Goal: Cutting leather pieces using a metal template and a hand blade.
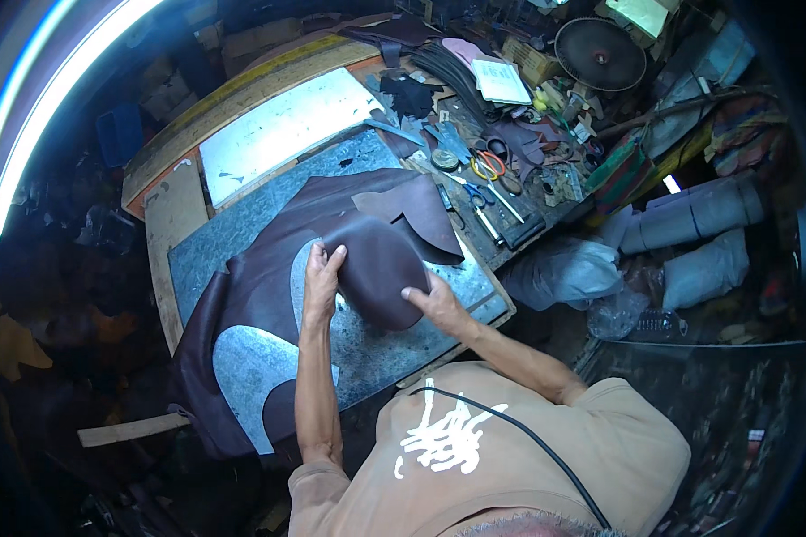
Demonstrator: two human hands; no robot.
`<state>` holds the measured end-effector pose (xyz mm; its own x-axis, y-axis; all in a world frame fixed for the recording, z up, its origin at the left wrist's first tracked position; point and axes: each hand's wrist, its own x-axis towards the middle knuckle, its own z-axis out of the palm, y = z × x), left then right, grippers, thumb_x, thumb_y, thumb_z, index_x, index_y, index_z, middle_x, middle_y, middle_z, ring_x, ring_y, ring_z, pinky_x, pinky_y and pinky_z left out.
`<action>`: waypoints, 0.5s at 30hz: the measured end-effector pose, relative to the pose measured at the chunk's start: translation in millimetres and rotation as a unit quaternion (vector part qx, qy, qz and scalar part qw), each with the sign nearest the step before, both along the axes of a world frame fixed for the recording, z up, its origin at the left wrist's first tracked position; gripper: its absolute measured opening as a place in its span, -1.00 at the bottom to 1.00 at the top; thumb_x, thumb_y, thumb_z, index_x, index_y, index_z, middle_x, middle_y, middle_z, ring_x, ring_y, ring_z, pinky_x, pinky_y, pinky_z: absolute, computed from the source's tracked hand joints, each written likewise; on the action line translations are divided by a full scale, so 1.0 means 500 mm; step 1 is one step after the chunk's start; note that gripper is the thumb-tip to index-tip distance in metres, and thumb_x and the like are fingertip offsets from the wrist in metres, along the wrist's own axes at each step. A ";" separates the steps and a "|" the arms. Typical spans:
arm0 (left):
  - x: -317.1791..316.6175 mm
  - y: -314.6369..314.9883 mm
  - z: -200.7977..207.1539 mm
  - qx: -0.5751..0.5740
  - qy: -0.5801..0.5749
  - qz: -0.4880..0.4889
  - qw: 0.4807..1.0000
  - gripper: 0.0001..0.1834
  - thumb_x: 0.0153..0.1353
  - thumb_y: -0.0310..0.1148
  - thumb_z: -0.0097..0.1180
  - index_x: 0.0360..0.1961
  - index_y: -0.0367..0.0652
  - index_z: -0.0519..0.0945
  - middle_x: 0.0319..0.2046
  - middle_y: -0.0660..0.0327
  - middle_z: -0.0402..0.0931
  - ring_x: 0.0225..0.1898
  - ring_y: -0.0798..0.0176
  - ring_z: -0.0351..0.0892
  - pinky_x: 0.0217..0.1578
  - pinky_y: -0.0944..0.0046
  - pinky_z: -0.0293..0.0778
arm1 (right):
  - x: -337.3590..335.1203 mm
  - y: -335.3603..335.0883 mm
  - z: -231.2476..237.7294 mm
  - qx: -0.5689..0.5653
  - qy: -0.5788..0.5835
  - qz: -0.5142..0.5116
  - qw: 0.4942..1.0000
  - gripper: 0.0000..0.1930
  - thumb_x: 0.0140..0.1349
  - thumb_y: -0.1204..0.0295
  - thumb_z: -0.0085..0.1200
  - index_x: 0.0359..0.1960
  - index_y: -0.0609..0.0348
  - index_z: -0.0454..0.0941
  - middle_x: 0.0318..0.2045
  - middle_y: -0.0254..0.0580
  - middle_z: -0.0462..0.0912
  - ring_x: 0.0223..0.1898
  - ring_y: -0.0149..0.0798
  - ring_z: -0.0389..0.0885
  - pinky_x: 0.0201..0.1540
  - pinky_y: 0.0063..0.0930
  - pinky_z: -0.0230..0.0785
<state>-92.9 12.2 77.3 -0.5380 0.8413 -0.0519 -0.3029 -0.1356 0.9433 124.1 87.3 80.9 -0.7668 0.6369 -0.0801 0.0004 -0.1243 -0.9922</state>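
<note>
Left hand (321, 285) lies flat, fingers stretched out, pressing the left edge of a cut leather piece (376, 268). Right hand (436, 302) is loosely spread too, fingertips on that piece's lower right edge, so neither one is really gripping anything. One cut piece, sitting on top of one big dark hide (260, 295) spread over the grey cutting slab (376, 345). The hide has two cut-out holes where the slab shows through. Past the slab's far right corner I count two pairs of scissors (485, 166), orange-handled and blue-handled, plus one notepad (500, 82). Can't make out any containers in that clutter.
</note>
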 end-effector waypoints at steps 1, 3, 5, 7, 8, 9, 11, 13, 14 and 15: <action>0.003 0.007 -0.005 -0.013 -0.005 0.006 1.000 -0.66 0.31 -0.42 0.08 0.07 -0.27 0.37 0.01 0.13 0.49 0.04 0.31 0.48 0.14 0.26 0.34 | 0.002 0.017 0.017 0.037 -0.013 -0.010 0.999 -0.44 0.23 0.46 0.06 0.25 0.42 0.27 0.14 0.01 0.46 0.19 -0.21 0.38 0.31 -0.35 0.14; 0.031 0.034 0.048 0.006 -0.049 0.001 0.999 -0.69 0.32 -0.42 0.07 0.03 -0.26 0.38 -0.01 0.12 0.50 0.02 0.31 0.49 0.12 0.24 0.36 | 0.023 0.077 0.100 0.089 -0.033 0.004 0.995 -0.47 0.26 0.48 0.03 0.26 0.41 0.26 0.11 -0.03 0.48 0.17 -0.23 0.40 0.29 -0.36 0.18; 0.064 0.079 0.081 0.101 -0.159 0.068 0.980 -0.69 0.32 -0.40 0.09 0.03 -0.23 0.38 -0.03 0.14 0.52 0.00 0.29 0.50 0.10 0.23 0.37 | 0.032 0.104 0.142 0.077 0.136 -0.081 0.984 -0.50 0.27 0.51 0.02 0.24 0.40 0.29 0.09 -0.05 0.50 0.15 -0.23 0.42 0.26 -0.37 0.21; 0.096 0.131 0.082 0.146 -0.196 0.129 0.961 -0.67 0.33 -0.37 0.10 0.08 -0.16 0.39 0.01 0.20 0.52 0.02 0.28 0.50 0.12 0.19 0.36 | 0.027 0.110 0.121 0.160 0.139 -0.134 0.968 -0.54 0.28 0.53 0.01 0.22 0.40 0.32 0.06 -0.03 0.53 0.11 -0.23 0.46 0.23 -0.38 0.26; 0.113 0.153 0.076 0.154 -0.224 0.138 0.952 -0.64 0.35 -0.37 0.08 0.13 -0.18 0.38 0.04 0.19 0.50 0.07 0.25 0.48 0.17 0.19 0.32 | 0.024 0.116 0.118 0.239 0.139 -0.183 0.943 -0.57 0.28 0.56 0.00 0.19 0.40 0.35 0.02 -0.01 0.56 0.07 -0.23 0.50 0.19 -0.39 0.30; 0.124 0.171 0.071 0.162 -0.252 0.147 0.943 -0.61 0.36 -0.37 0.05 0.17 -0.19 0.36 0.08 0.17 0.48 0.12 0.22 0.45 0.22 0.18 0.29 | 0.027 0.134 0.123 0.236 0.142 -0.180 0.944 -0.57 0.28 0.56 0.00 0.19 0.40 0.35 0.02 -0.01 0.56 0.07 -0.23 0.50 0.19 -0.39 0.30; 0.132 0.189 0.052 0.182 -0.268 0.133 0.937 -0.62 0.37 -0.34 0.05 0.16 -0.19 0.37 0.09 0.17 0.48 0.12 0.20 0.46 0.22 0.15 0.29 | 0.042 0.196 0.146 0.244 0.019 -0.133 0.960 -0.61 0.26 0.62 -0.01 0.14 0.37 0.42 -0.03 0.04 0.61 0.01 -0.18 0.58 0.13 -0.39 0.38; 0.127 0.184 0.020 0.074 -0.287 0.050 0.954 -0.59 0.37 -0.25 0.07 0.15 -0.23 0.39 0.05 0.13 0.52 0.10 0.20 0.48 0.19 0.17 0.32 | 0.046 0.283 0.198 0.423 0.052 -0.055 0.903 -0.55 0.12 0.72 -0.01 0.10 0.25 0.49 -0.02 0.08 0.62 0.04 -0.01 0.61 0.10 -0.32 0.43; 0.130 0.185 0.017 -0.026 -0.235 -0.005 0.972 -0.54 0.34 -0.16 0.11 0.11 -0.27 0.41 0.00 0.07 0.55 0.00 0.21 0.56 0.06 0.23 0.41 | 0.057 0.321 0.237 0.460 0.044 -0.019 0.887 -0.52 0.08 0.74 -0.02 0.09 0.22 0.50 -0.02 0.08 0.62 0.04 0.00 0.61 0.11 -0.30 0.44; 0.133 0.168 0.015 -0.133 -0.079 -0.045 0.987 -0.54 0.31 -0.13 0.14 0.02 -0.31 0.48 -0.08 0.03 0.60 -0.11 0.25 0.60 -0.08 0.29 0.47 | 0.063 0.358 0.269 0.494 0.041 0.020 0.868 -0.49 0.04 0.75 -0.02 0.08 0.18 0.52 -0.02 0.08 0.62 0.03 0.00 0.61 0.11 -0.28 0.44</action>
<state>-26.5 96.3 85.0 -0.4295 0.8306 -0.3545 -0.4478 0.1450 0.8823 155.4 266.3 215.6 -0.7677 0.3358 0.5458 -0.0908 0.7861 -0.6114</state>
